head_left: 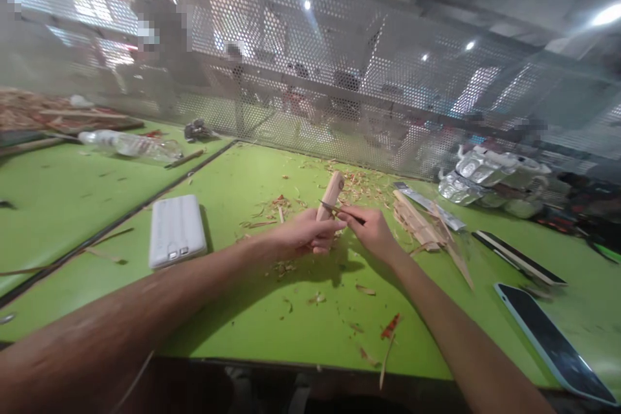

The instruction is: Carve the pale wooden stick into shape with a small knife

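Observation:
My left hand (315, 231) is closed around the lower part of a pale wooden stick (330, 194), which tilts upward and leans slightly right. A dark round mark shows near the stick's top end. My right hand (369, 230) grips a small carving knife (332, 207), and its thin blade lies across the stick just above my left fingers. The knife's handle is mostly hidden in my right fingers. The two hands are close together over the green table (233, 330), with curled wood shavings (356, 182) scattered behind and below them.
A white power bank (177, 231) lies left of my hands. On the right are wood pieces (418, 220), a phone (553, 343), a dark flat strip (519, 257) and foil-like silver packaging (490, 174). A plastic bottle (130, 145) lies far left. A perforated metal screen (291, 77) stands behind.

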Tool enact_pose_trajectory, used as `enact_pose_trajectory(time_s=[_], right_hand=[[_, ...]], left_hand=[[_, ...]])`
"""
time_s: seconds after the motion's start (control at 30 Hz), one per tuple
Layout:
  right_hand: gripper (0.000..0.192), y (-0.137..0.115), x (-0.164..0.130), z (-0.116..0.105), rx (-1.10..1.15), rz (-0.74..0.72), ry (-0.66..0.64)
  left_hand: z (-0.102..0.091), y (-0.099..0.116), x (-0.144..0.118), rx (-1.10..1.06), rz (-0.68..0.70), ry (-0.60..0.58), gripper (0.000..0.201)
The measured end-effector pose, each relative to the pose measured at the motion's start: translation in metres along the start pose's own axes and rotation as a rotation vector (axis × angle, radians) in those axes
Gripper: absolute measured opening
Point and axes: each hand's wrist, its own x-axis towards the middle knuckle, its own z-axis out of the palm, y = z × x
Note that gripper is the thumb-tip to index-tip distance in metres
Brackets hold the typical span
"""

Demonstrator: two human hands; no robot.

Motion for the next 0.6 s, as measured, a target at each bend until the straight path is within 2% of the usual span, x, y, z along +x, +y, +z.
enact_pose_trajectory(time_s=[0.2, 0.33, 0.6], right_hand=[[0.035, 0.016, -0.002, 0.004, -0.06, -0.051, 0.078], [0.039, 0.017, -0.002, 0.002, -0.149, -0.04, 0.058], [0.031, 0.022, -0.002, 0.0, -0.28, 0.011, 0.074]], left_hand=[[-0.001, -0.004, 0.002, 0.09, 0.007, 0.029, 0.019], [0.0, -0.005, 0.002, 0.076, -0.015, 0.042, 0.018], [-0.001, -0.007, 0.002, 0.19, -0.022, 0.086, 0.026]])
